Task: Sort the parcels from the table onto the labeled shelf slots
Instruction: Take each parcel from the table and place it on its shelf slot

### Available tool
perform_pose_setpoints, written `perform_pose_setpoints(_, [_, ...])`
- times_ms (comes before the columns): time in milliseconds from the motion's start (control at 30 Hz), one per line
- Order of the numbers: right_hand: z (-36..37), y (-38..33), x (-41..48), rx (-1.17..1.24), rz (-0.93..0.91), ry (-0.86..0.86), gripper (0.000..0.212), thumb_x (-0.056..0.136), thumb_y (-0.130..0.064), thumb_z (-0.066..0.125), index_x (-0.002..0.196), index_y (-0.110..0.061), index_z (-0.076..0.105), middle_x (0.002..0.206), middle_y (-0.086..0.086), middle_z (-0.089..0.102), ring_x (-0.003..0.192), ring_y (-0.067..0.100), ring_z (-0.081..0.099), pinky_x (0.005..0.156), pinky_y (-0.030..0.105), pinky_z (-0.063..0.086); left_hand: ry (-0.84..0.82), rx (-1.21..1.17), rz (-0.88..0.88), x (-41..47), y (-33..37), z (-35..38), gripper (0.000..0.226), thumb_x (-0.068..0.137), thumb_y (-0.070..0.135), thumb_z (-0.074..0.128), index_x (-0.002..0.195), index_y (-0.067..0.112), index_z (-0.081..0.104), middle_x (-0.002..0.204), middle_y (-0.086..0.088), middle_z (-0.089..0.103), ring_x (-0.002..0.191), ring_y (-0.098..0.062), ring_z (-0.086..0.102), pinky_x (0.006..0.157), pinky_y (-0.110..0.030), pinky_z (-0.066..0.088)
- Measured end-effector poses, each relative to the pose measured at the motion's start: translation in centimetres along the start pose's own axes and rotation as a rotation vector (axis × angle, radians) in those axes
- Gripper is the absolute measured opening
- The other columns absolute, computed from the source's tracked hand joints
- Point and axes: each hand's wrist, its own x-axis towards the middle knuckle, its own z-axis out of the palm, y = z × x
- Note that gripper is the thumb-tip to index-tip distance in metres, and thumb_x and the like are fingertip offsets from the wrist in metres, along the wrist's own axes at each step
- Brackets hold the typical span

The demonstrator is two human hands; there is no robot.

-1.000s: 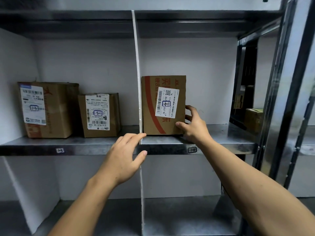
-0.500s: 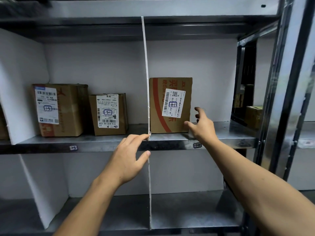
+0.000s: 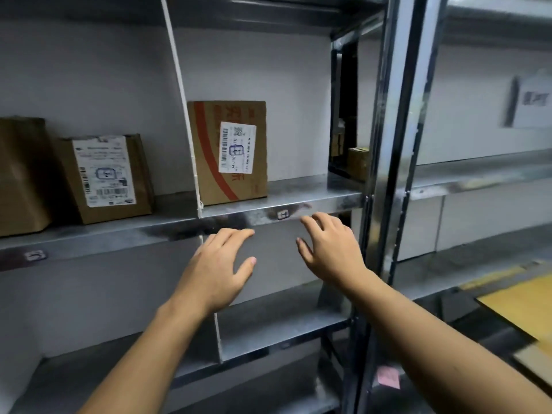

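Note:
A cardboard parcel with a red stripe (image 3: 209,162) and a white label stands upright on the metal shelf (image 3: 313,195), just right of a thin white divider (image 3: 182,94). Left of the divider stand a smaller labelled parcel (image 3: 104,177) and part of a third parcel (image 3: 21,174). My left hand (image 3: 215,270) and my right hand (image 3: 331,249) hover in front of the shelf's front edge, below the striped parcel. Both are empty with fingers spread. A small slot tag (image 3: 282,214) sits on the shelf edge by my right fingertips.
A steel upright post (image 3: 385,174) bounds the shelf on the right. Another slot tag (image 3: 34,255) marks the left slot. A lower shelf (image 3: 268,333) lies beneath. Behind the post sits a small box (image 3: 358,162). A yellow surface (image 3: 519,303) shows at lower right.
My right hand has let go of the striped parcel and drawn back below the shelf edge. My left hand moved right. The view has swung to the right.

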Motion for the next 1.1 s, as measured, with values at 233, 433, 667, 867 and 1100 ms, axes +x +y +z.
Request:
perform_pose_setpoints(233, [-0.3, 5.8, -12.8, -0.181, 0.22, -0.243, 0.042, 0.088, -0.048, 0.049, 0.12, -0.022, 0.056, 0.115, 0.004, 0.059, 0.108, 0.03, 0.059, 0.083, 0.041, 0.049, -0.173, -0.064, 0.128, -1.8, 5.1, 7.8, 0.056, 0.085, 0.048, 0.039, 0.134, 0.023, 0.052, 0.127, 0.002, 0.054, 0.114, -0.023, 0.048, 0.098, -0.04, 0.041])
perform_pose_setpoints(433, [-1.2, 9.3, -22.7, -0.235, 0.412, -0.428, 0.049, 0.094, -0.052, 0.046, 0.135, -0.025, 0.05, 0.133, 0.005, 0.055, 0.124, 0.029, 0.052, 0.096, 0.044, 0.046, -0.395, -0.084, 0.243, -4.3, 9.9, 15.3, 0.046, 0.093, 0.037, 0.052, 0.137, 0.024, 0.047, 0.132, 0.003, 0.05, 0.118, -0.023, 0.046, 0.099, -0.038, 0.038])
perform_pose_setpoints(667, [-1.3, 12.6, -31.1, -0.254, 0.596, -0.571, 0.045, 0.094, -0.052, 0.044, 0.132, -0.029, 0.048, 0.133, 0.003, 0.054, 0.124, 0.028, 0.051, 0.097, 0.041, 0.045, -0.621, -0.095, 0.396, -6.0, 16.6, 23.0, 0.048, 0.094, 0.038, 0.05, 0.141, 0.027, 0.044, 0.136, 0.003, 0.047, 0.123, -0.024, 0.045, 0.1, -0.039, 0.037])
perform_pose_setpoints(867, [-1.2, 16.0, -36.8, -0.204, 0.74, -0.651, 0.049, 0.095, -0.05, 0.043, 0.138, -0.026, 0.045, 0.137, 0.005, 0.051, 0.123, 0.03, 0.051, 0.094, 0.04, 0.045, -0.766, -0.086, 0.499, -6.9, 22.9, 29.4, 0.05, 0.095, 0.043, 0.046, 0.142, 0.029, 0.039, 0.14, 0.004, 0.044, 0.123, -0.022, 0.045, 0.101, -0.038, 0.038])
perform_pose_setpoints(1100, [0.4, 19.1, -40.1, -0.085, 0.823, -0.708, 0.043, 0.097, -0.049, 0.042, 0.133, -0.026, 0.046, 0.136, 0.004, 0.045, 0.123, 0.031, 0.047, 0.093, 0.042, 0.044, -0.867, -0.07, 0.44, -7.5, 26.8, 35.2, 0.046, 0.095, 0.042, 0.044, 0.14, 0.031, 0.04, 0.137, 0.007, 0.046, 0.123, -0.02, 0.044, 0.101, -0.038, 0.038])
